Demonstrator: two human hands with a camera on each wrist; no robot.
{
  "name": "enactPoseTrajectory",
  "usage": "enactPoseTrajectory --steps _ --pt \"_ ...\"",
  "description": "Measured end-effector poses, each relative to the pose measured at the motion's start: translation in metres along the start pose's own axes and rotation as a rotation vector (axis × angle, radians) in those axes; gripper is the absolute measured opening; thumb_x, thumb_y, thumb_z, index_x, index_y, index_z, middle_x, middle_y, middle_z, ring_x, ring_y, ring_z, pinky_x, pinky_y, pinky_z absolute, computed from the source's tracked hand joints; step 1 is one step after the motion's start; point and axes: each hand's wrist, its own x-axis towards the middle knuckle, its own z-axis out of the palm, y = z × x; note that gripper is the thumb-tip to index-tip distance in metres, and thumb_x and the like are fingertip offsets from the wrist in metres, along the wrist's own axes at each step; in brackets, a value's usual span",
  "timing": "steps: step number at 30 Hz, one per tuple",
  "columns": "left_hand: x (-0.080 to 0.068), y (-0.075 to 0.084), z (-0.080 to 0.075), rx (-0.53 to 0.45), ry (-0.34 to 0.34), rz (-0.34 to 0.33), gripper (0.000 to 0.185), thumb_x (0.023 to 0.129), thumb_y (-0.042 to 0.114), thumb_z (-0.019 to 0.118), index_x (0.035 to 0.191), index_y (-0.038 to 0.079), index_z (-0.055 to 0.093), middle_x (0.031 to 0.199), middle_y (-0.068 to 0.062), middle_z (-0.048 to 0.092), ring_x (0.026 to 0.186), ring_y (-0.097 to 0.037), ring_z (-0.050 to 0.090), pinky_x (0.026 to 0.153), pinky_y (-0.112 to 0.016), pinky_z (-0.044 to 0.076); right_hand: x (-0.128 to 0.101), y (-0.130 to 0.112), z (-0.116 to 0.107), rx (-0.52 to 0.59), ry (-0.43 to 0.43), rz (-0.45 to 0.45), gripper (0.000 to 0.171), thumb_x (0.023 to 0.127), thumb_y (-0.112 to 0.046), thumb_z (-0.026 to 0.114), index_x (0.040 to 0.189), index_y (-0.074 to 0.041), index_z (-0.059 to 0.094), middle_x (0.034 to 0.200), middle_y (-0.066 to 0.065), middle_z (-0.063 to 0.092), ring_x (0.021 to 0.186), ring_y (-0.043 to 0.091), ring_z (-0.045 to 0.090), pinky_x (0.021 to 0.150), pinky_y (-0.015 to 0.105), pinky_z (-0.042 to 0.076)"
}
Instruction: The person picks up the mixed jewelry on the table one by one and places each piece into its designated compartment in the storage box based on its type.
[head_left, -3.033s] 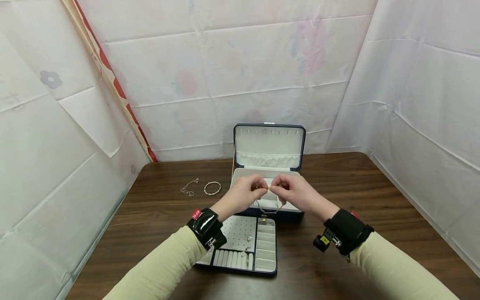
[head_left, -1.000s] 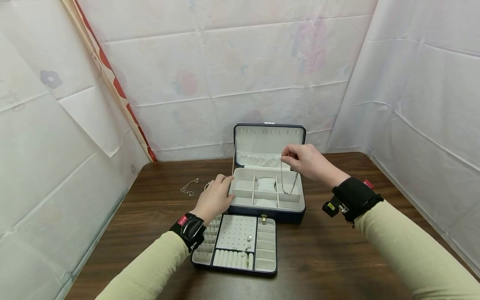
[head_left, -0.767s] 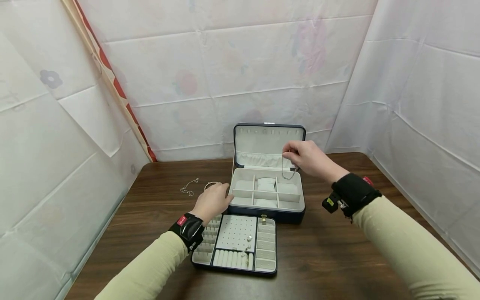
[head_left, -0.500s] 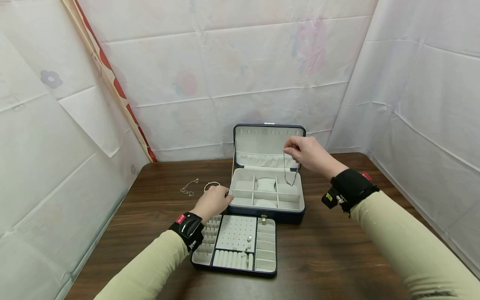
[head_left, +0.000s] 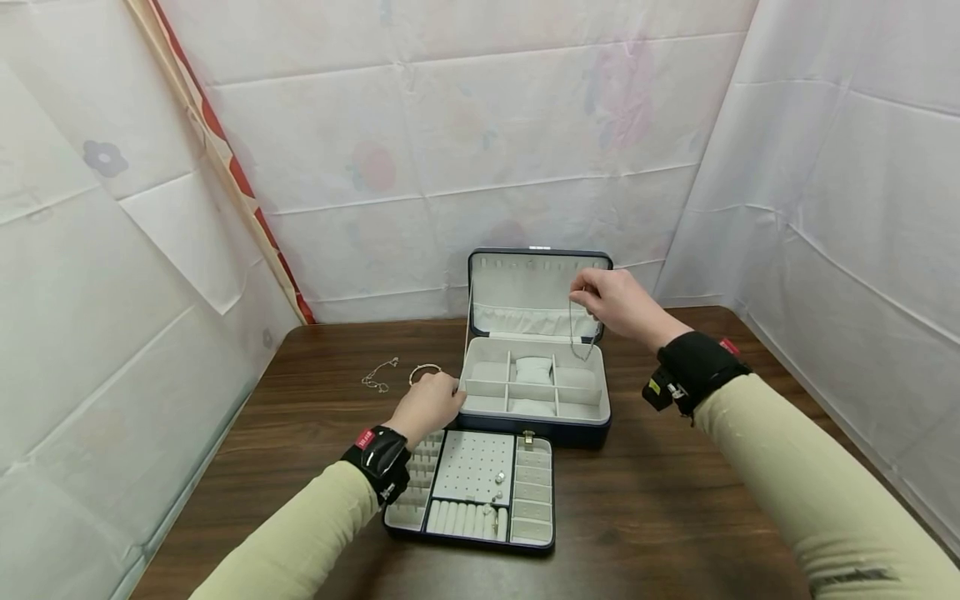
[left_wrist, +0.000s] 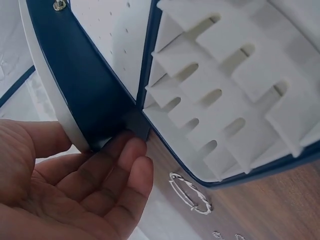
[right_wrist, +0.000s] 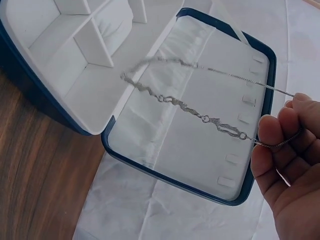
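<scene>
Fingers (head_left: 450, 388) of the left hand (head_left: 429, 406) rest straight against the jewellery box (head_left: 534, 417) corner; right hand (head_left: 617, 302) pinches a necklace (head_left: 579, 333) before the lid hooks (head_left: 536, 263), not yet hung.

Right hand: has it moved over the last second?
Yes. The right hand, pinching the chain, rose and moved back toward the jewelry box lid.

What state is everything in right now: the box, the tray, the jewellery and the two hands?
Jewellery box: lid open, upright.
Removable tray: out on the table, in front of the box.
Chain necklace: hanging, pinched by the right hand.
Left hand: fingers relaxed, touching the box's corner.
Bangle: lying on the table.
</scene>
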Motion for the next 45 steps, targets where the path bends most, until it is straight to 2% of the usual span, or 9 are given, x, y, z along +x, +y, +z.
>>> enactPoseTrajectory --steps 9,14,23,36,45 --pt "0.0 0.0 0.001 0.015 0.018 0.024 0.045 0.103 0.013 0.055 0.06 0.015 0.039 0.057 0.001 0.035 0.051 -0.015 0.039 0.051 -0.028 0.031 0.004 0.007 -0.002 0.01 -0.024 0.049 0.012 0.104 -0.011 0.061 0.107 -0.002 0.068 0.084 0.009 0.067 0.067 0.017 0.057 0.068 0.037 0.046" --pt "-0.001 0.001 0.0 0.012 0.025 0.037 0.045 0.102 0.012 0.055 0.061 0.015 0.038 0.058 0.001 0.034 0.052 -0.015 0.038 0.051 -0.028 0.03 0.007 0.011 -0.001 -0.009 -0.022 0.048 0.013 0.104 -0.012 0.06 0.108 -0.001 0.067 0.087 0.01 0.067 0.068 0.019 0.058 0.068 0.037 0.046" --pt "0.0 0.0 0.001 0.025 0.033 0.05 0.044 0.102 0.011 0.055 0.061 0.015 0.04 0.058 0.001 0.036 0.052 -0.015 0.04 0.051 -0.028 0.031 0.014 0.013 0.004 -0.08 -0.002 0.04 0.014 0.104 -0.012 0.06 0.111 -0.001 0.066 0.097 0.016 0.069 0.077 0.026 0.059 0.073 0.042 0.046" --pt "-0.003 0.004 -0.002 0.015 0.018 0.035 0.043 0.102 0.011 0.055 0.062 0.014 0.04 0.058 0.001 0.037 0.052 -0.015 0.04 0.05 -0.027 0.03 0.03 0.016 0.011 -0.158 0.045 0.044 0.014 0.105 -0.012 0.058 0.112 -0.001 0.064 0.106 0.018 0.07 0.089 0.031 0.065 0.08 0.046 0.051" --pt "-0.004 0.005 -0.002 0.038 0.039 0.046 0.043 0.101 0.011 0.056 0.061 0.014 0.041 0.058 0.0 0.039 0.053 -0.015 0.043 0.05 -0.027 0.032 0.035 0.02 0.017 -0.236 0.061 0.084 0.016 0.106 -0.014 0.056 0.115 -0.003 0.062 0.11 0.018 0.07 0.094 0.033 0.066 0.083 0.048 0.051"
